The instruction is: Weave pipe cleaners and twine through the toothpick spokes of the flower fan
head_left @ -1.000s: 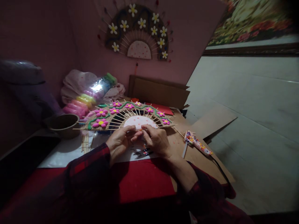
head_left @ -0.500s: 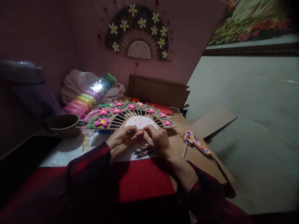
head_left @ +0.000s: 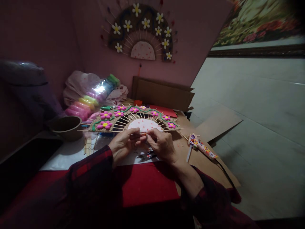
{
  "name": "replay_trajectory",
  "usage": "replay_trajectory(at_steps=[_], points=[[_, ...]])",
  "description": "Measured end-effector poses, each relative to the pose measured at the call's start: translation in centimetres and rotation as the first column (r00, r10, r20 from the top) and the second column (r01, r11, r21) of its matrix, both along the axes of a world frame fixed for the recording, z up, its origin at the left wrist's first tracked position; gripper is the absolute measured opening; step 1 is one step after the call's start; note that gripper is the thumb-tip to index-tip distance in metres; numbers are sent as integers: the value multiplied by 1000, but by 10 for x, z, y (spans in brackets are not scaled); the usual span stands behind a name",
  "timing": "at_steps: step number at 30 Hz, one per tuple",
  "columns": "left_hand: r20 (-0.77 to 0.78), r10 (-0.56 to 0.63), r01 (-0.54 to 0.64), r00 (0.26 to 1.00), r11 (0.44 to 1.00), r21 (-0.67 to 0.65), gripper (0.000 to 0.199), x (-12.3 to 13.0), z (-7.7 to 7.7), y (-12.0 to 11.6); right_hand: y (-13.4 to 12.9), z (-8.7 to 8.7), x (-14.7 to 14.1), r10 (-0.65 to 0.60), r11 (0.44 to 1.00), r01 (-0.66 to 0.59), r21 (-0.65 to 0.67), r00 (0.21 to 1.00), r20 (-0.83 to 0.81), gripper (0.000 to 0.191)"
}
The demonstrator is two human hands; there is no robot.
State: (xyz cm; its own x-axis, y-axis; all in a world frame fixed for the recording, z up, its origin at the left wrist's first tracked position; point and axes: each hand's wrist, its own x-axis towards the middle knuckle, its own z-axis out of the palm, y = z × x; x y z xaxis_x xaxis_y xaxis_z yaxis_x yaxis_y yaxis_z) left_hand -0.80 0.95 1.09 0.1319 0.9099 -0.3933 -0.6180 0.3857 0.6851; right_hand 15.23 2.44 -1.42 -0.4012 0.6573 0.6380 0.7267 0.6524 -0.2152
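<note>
My left hand (head_left: 122, 143) pinches what looks like a thin wooden stick (head_left: 138, 133) between thumb and fingers, held level. At its right end, the closed thumb and fingertips of my right hand (head_left: 163, 143) grip a small orange bit (head_left: 145, 134), perhaps clay. Just behind both hands lies a half-round fan (head_left: 111, 120) of twine and sticks, with pink flowers and a green wavy line. Its spotted white half-circle centre (head_left: 143, 125) is partly hidden by my fingers. Below the hands, dark-handled scissors (head_left: 149, 155) rest on the white sheet.
A floral glue gun (head_left: 201, 146) with a black cord lies on cardboard (head_left: 209, 170) at right. A brown pot (head_left: 68, 127), loose sticks (head_left: 88, 145) and bagged coloured clay (head_left: 88, 101) are at left. A similar fan (head_left: 140, 31) hangs on the wall.
The orange bit now shows at my right fingertips, where it was hidden before. My fingers have shifted slightly; the hands stay in nearly the same place.
</note>
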Motion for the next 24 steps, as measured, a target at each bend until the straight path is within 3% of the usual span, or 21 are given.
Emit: replay_trajectory(at_steps=[24], points=[[92,23,-28,996,998,52,9,2,-3,0,0,-3,-2,-19,1000,19,8,999,39,17]])
